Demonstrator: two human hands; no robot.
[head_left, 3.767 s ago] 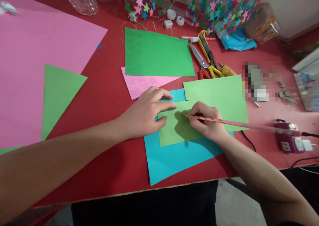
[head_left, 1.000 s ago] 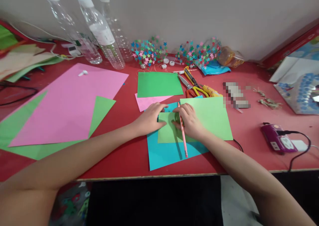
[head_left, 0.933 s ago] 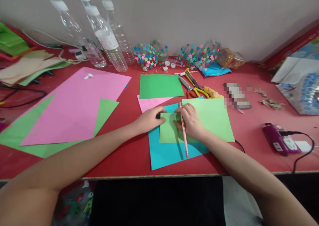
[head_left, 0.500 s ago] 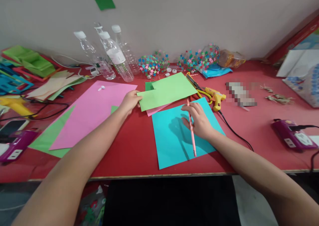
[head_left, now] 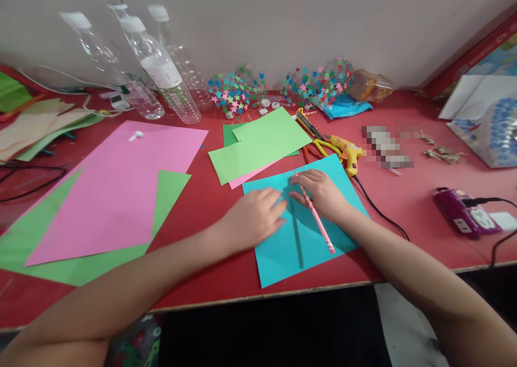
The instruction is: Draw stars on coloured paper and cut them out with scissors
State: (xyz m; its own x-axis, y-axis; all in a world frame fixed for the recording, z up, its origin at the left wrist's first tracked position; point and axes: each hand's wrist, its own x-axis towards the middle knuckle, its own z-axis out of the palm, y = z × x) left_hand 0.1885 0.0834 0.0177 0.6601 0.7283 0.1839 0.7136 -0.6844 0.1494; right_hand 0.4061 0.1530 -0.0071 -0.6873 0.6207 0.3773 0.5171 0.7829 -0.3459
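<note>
A blue sheet of paper (head_left: 278, 264) lies near the table's front edge. My right hand (head_left: 323, 194) is over it, holding a pink pencil (head_left: 319, 224) between thumb and fingers, eraser end towards me. Above the sheet's left part is my left hand (head_left: 254, 219), slightly blurred, its fingers apart and nothing in them; whether it touches the paper I cannot tell. Just behind lies a light green piece of paper (head_left: 266, 140), over darker green and pink pieces. Pink paper (head_left: 109, 194) rests on a green sheet (head_left: 167, 194) to the left.
Several clear plastic bottles (head_left: 161, 70) stand against the wall. Star-filled clear containers (head_left: 234, 95) sit beside them. Behind the blue sheet are yellow-handled scissors (head_left: 321, 146) and a yellow glue gun (head_left: 350, 154) with a black cord. A purple power socket (head_left: 464, 213) is at the right.
My left hand has let go of the light green paper and moved right and nearer, over the blue sheet. The pencil's eraser end has swung slightly right. The view has shifted a little.
</note>
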